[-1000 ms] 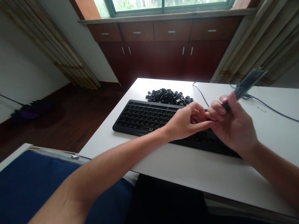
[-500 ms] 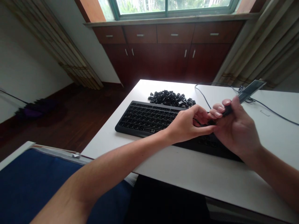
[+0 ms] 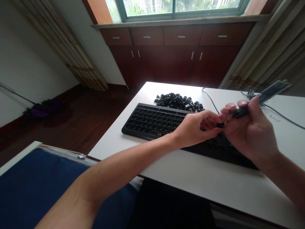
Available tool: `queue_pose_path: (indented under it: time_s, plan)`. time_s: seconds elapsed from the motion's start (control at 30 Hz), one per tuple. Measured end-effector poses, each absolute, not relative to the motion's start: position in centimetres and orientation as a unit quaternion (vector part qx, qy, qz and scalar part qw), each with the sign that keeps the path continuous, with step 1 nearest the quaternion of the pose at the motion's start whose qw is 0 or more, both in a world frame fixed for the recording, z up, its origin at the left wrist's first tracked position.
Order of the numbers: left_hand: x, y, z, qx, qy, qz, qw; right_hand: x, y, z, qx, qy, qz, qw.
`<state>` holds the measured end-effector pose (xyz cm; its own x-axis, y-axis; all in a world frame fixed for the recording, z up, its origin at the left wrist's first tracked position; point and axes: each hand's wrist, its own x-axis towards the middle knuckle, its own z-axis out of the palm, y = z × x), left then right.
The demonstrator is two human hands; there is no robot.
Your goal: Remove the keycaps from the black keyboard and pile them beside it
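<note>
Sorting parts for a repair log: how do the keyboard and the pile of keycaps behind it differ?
The keyboard is one flat, long slab with bare sockets in tidy rows; the keycaps are many small loose pieces heaped at random. The keyboard lies nearer the person, the keycaps farther back. Both are black and rest on the white table.

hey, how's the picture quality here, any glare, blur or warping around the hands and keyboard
Head view: daylight from the window blows out the far edge of the white table; straight lines bow toward the corners, wide-angle warping; the left hand and right hand look soft; the keyboard and keycap pile stay dark, legends unreadable.
</note>
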<state>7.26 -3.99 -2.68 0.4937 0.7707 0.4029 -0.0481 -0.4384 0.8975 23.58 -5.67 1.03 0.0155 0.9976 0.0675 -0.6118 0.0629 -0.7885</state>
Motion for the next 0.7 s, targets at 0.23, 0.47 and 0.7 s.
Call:
queue_pose_path:
  time_s: [0.23,0.47,0.7]
  plan:
    - [6.4,-3.4,-2.2,0.781,0.248,0.414,0.398,24.0,-5.3,1.0,-0.325,-0.306,0.574,0.687]
    - [2.2,0.1,-0.6,0.852,0.356,0.361,0.131,25.4,-4.2,0.7,-0.363,-0.305,0.548,0.689]
    - [-1.2,2.8,-0.4,0.824,0.479,0.297,-0.052,26.0,-4.0,0.4,-0.407,-0.343,0.527,0.662]
